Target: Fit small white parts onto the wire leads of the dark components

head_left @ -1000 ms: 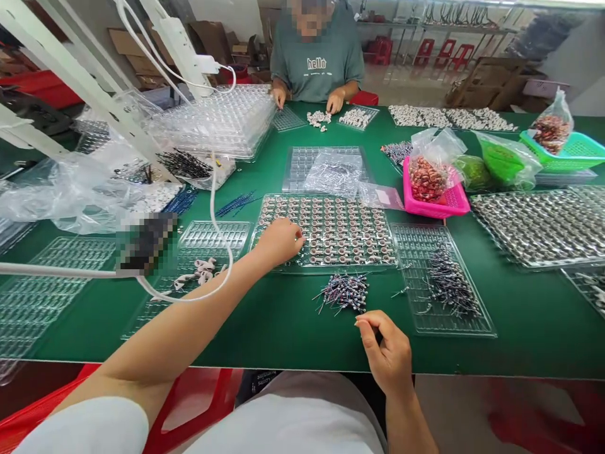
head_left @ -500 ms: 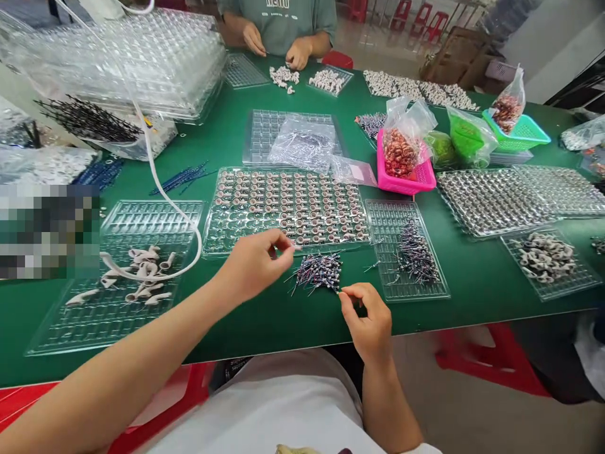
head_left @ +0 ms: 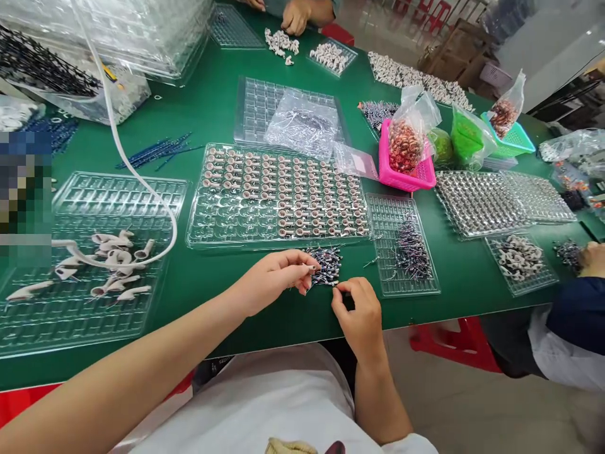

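In the head view my left hand (head_left: 278,277) is closed in a pinch, with a small whitish piece (head_left: 312,268) at its fingertips, too small to name. My right hand (head_left: 360,309) pinches a small leaded component (head_left: 336,285) at the near edge of a pile of dark leaded components (head_left: 327,260). Both hands are close together over the green table. Just beyond them lies a clear blister tray (head_left: 222,230), partly filled with rows of pale pipe-shaped pieces with brown round ends (head_left: 297,211).
At right, another clear tray (head_left: 385,252) bears more leaded components. Loose white pipe-shaped pieces (head_left: 118,258) rest on a left tray under a white cable (head_left: 116,129). A pink basket (head_left: 406,180) stands beyond. Another person's hand (head_left: 297,16) works at the far side; one more (head_left: 594,258) is at right.
My left hand has come down and right to the pile, nearer my right hand. The right hand stays pinched by the pile's near edge. The view has shifted, and a co-worker's hand shows at right.
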The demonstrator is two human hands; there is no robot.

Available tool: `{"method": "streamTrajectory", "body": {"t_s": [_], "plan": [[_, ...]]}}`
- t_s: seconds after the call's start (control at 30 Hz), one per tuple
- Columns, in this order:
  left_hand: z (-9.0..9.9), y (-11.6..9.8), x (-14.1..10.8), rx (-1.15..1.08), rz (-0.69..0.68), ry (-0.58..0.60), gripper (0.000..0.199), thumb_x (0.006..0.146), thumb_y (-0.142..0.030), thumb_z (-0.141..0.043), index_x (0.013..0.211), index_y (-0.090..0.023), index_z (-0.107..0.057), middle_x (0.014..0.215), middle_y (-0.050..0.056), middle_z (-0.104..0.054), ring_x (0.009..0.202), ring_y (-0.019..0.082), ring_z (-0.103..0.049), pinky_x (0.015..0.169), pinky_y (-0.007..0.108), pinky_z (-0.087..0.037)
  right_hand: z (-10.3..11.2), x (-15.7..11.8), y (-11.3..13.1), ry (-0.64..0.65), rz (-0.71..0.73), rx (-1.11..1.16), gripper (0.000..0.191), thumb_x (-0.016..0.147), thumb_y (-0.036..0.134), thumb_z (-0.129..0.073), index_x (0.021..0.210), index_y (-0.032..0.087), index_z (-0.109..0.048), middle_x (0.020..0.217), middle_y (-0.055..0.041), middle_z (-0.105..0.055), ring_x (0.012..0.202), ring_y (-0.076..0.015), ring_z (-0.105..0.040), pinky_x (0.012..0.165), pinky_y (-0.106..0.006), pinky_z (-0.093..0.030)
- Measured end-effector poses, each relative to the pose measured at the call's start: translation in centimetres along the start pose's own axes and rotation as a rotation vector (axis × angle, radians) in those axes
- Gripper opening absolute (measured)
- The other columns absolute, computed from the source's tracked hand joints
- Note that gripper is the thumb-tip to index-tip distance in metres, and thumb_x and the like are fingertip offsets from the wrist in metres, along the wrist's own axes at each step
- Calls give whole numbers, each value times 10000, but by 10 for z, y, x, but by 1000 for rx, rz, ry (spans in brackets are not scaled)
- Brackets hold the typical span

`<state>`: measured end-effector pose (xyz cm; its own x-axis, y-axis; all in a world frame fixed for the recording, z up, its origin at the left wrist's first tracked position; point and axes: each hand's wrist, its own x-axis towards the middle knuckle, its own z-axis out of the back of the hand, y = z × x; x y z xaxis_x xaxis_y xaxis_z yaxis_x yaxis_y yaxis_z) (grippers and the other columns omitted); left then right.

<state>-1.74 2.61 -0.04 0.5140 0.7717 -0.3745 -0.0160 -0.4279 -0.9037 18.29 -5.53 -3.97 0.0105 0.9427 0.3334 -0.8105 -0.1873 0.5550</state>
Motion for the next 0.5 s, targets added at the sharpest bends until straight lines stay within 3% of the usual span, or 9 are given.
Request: {"method": "streamTrajectory", "body": {"t_s": [0.1,0.23,0.33,0.5], "plan": [[1,-4,-1,-162,62,7,128,734,-238,-565,827,-160,-607,738,46,-640,638,155,-597,575,284,-498,3,-1,0,-48,20,41,81,894,140,-570,900,211,-606,813,-27,-647,774,-170,-606,727,-329,-497],[4,-2,-2,-169,45,13,188,678,-172,-491,832,-171,-599,684,1,-555,539,109,-470,482,240,-366,2,1,6,-62,106,139,149,878,102,-603,961,225,-603,866,-29,-685,816,-167,-654,745,-330,-537],[5,-1,-5,57,-44,21,225,766,-234,-455,895,-180,-631,605,-31,-451,518,119,-389,491,256,-317,-2,3,12,-65,154,218,199,874,87,-607,1005,237,-598,893,-38,-693,840,-172,-672,740,-337,-564],[2,-7,-14,552,-204,5,246,860,-385,-516,893,-196,-669,766,15,-544,660,158,-483,586,272,-384,-7,3,14,-86,218,233,248,881,98,-604,1070,257,-590,922,-44,-704,836,-179,-691,720,-351,-586]]}}
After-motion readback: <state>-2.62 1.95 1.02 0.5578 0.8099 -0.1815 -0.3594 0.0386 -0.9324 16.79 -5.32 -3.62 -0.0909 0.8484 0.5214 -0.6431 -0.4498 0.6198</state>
